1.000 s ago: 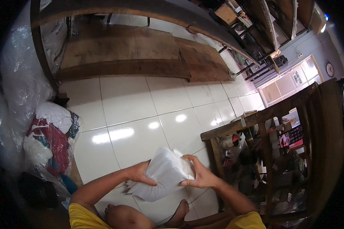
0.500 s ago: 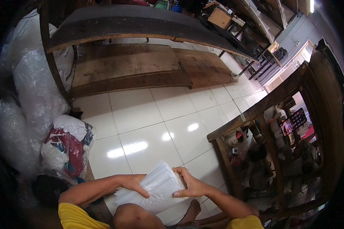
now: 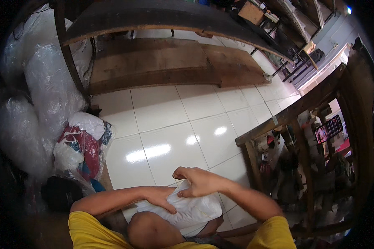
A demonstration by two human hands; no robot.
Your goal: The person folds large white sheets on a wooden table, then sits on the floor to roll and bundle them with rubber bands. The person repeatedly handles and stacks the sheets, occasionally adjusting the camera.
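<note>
A folded bundle of thin white plastic sheets (image 3: pixel 199 211) lies across my lap beside my bent knee. My left hand (image 3: pixel 160 198) grips it from the left, its thumb pressed on top and its other fingers hidden behind. Over the bundle's upper edge is my right hand (image 3: pixel 199 181), with fingers curled and thumb bent inward. A thin yellowish strand, looking like a rubber band (image 3: pixel 176 181), runs between the right index finger and thumb. How far it goes round the bundle cannot be made out.
Large clear plastic sacks (image 3: pixel 50 79) and a bag of coloured cloth (image 3: pixel 85 149) stand at the left. Ahead are a dark tabletop (image 3: pixel 162 18) and low wooden boards (image 3: pixel 153 66) over the white tiled floor (image 3: pixel 183 145). A wooden frame (image 3: pixel 295 120) holding a phone (image 3: pixel 328 129) rises at right.
My right hand has moved from the bundle's right edge to its upper middle, close to my left hand. The bundle has turned and now lies flatter. The view has shifted slightly.
</note>
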